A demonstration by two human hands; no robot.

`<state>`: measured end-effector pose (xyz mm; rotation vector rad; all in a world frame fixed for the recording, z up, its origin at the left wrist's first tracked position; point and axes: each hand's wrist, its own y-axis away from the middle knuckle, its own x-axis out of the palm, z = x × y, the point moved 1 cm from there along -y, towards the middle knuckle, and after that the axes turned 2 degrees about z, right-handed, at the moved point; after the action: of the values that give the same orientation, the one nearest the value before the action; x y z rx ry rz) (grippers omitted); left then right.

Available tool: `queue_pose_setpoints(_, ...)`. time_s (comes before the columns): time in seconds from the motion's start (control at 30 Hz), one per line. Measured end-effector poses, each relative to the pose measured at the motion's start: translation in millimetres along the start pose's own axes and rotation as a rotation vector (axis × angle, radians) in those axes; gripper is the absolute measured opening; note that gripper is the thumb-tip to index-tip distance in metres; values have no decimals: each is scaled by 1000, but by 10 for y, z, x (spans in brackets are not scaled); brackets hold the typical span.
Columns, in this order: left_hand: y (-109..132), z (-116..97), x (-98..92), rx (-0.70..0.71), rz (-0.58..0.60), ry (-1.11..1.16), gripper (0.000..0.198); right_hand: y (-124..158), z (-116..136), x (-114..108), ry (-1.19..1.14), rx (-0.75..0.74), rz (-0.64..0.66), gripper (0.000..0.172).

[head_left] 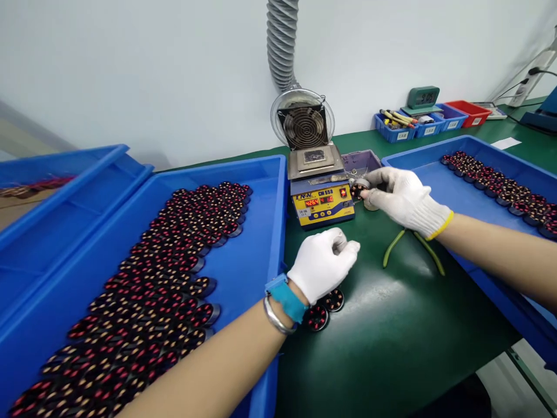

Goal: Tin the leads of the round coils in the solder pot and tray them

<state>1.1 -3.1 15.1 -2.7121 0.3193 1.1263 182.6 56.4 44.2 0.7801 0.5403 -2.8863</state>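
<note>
head view: round part [357, 189] is pinched by right hand [402, 194]
steady hold advised; left hand [321, 262] curled, contents hidden.

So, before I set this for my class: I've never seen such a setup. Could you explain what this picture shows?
A camera on the worker's head looks forward and down, so we see the worker's own hands, in white gloves; there is no robot. The right hand holds a small round part. The left hand is curled; whether it grips anything is unclear. On the green table are a yellow-fronted unit with red digits, green-handled pliers, and blue trays containing many similar parts.
</note>
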Motion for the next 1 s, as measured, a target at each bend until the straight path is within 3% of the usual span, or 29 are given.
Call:
queue_pose_setpoints(0.2,-54,52,67,4,164,-193,37,-1056,126,50,568,-92,-40,26)
queue_pose_setpoints(0.37,-28,67,93,30,216,-239,36,-1650,174,305,785,-109,7,33)
queue_pose_setpoints(0.63,-12,32,87,16,274,-219,34,-1934,222,579,900,-29,89,34)
queue_pose_setpoints(1.0,-13,29,110,15,300,-213,33,-1925,341,731,1044,0,166,30)
